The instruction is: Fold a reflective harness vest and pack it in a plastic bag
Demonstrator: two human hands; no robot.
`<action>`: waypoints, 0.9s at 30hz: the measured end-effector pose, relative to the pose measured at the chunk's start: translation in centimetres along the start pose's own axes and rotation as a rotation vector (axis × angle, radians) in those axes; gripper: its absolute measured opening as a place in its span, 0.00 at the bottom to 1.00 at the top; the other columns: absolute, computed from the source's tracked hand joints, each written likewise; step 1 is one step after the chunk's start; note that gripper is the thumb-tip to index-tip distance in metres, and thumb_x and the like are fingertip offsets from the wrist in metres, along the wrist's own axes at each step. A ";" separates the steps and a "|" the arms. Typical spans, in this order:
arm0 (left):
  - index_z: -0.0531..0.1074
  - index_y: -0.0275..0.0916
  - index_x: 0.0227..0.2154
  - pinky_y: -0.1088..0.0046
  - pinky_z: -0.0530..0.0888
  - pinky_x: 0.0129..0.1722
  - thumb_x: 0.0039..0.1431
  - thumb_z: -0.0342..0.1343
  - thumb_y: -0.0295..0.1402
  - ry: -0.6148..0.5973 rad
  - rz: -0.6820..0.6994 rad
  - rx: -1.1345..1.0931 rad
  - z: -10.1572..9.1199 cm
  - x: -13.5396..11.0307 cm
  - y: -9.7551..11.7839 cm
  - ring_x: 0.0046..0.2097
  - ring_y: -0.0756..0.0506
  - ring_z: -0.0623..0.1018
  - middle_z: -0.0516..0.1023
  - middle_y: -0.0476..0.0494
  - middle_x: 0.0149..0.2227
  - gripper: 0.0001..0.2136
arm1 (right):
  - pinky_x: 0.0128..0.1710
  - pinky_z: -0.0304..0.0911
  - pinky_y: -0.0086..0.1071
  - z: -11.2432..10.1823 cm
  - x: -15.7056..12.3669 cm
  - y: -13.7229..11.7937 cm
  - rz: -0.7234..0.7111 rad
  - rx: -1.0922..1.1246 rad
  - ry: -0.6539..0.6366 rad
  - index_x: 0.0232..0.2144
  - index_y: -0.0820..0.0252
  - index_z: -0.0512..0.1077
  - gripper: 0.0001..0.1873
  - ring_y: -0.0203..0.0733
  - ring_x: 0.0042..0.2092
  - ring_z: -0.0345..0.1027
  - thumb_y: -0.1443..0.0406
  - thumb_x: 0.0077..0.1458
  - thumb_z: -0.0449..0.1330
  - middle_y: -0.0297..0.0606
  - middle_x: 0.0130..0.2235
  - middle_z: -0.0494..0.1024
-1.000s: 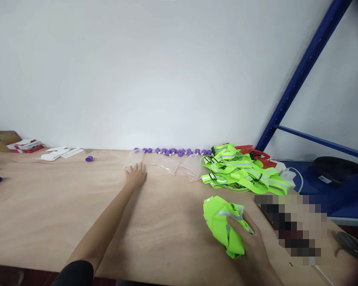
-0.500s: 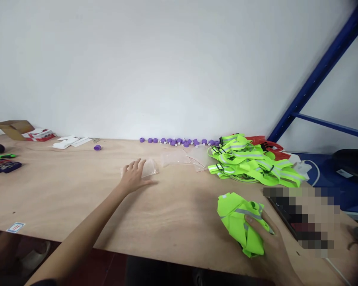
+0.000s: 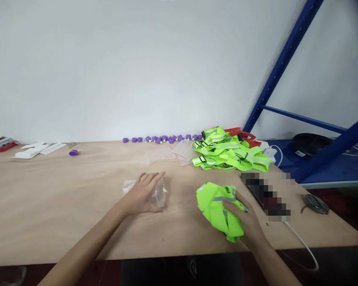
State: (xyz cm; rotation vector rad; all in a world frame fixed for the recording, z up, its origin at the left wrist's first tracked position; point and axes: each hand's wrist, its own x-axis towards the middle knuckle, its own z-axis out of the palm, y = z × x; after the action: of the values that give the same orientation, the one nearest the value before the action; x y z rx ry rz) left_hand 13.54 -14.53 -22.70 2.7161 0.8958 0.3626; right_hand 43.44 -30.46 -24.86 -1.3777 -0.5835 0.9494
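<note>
the right hand (image 3: 247, 218) grips a folded bundle of lime-green strap (image 3: 216, 206) above the near part of the table (image 3: 62, 214), thumb pressed on the top face and fingers wrapped round the far side. the left hand (image 3: 139, 195) arches around a clear plastic bag (image 3: 159, 194), thumb well apart from the fingers; how firmly it pinches the film, i cannot tell.

the bundle looks light, soft and springy, likely to loosen if the folds are let go, so a broad hold across its middle, squeezing the layers together, should serve best. the bag seems thin, limp and rather slippery; it is probably easiest to take by its edge.

beyond, a loose pile of matching straps (image 3: 226, 150) lies beside more flat clear bags (image 3: 159, 155), with purple pieces (image 3: 171, 140) in a row near the wall.

no brand or writing can be read: the white label (image 3: 300, 153) on the black object (image 3: 312, 143) at right is too small, and the dark flat item (image 3: 264, 194) is pixelated.
</note>
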 end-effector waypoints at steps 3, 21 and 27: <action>0.50 0.45 0.70 0.45 0.46 0.67 0.45 0.68 0.54 0.059 0.146 -0.105 2.8 0.5 4.4 0.64 0.28 0.63 0.64 0.33 0.65 0.52 | 0.34 0.71 0.35 1.8 0.6 -0.1 -0.050 -0.053 -0.121 0.39 0.59 0.75 0.28 0.50 0.37 0.75 0.52 0.36 0.73 0.40 0.36 0.81; 0.47 0.45 0.71 0.48 0.61 0.62 0.43 0.73 0.48 -0.019 0.222 -0.381 4.9 3.0 7.2 0.63 0.26 0.65 0.62 0.32 0.66 0.56 | 0.42 0.68 0.36 2.2 2.4 0.1 -0.061 -0.221 -0.301 0.42 0.56 0.72 0.23 0.49 0.45 0.72 0.57 0.42 0.69 0.39 0.45 0.78; 0.41 0.50 0.72 0.58 0.65 0.62 0.56 0.66 0.37 -0.068 0.238 -0.434 4.8 2.1 5.8 0.66 0.33 0.65 0.55 0.39 0.71 0.48 | 0.44 0.68 0.37 2.2 2.2 1.0 -0.125 -0.237 -0.250 0.41 0.57 0.73 0.23 0.50 0.47 0.72 0.56 0.42 0.68 0.40 0.43 0.78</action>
State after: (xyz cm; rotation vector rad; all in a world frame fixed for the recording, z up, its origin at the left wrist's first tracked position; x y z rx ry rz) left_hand 19.89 -18.53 -25.03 2.4116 0.4138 0.4478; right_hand 42.53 -27.52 -25.94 -1.4212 -0.9860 0.9811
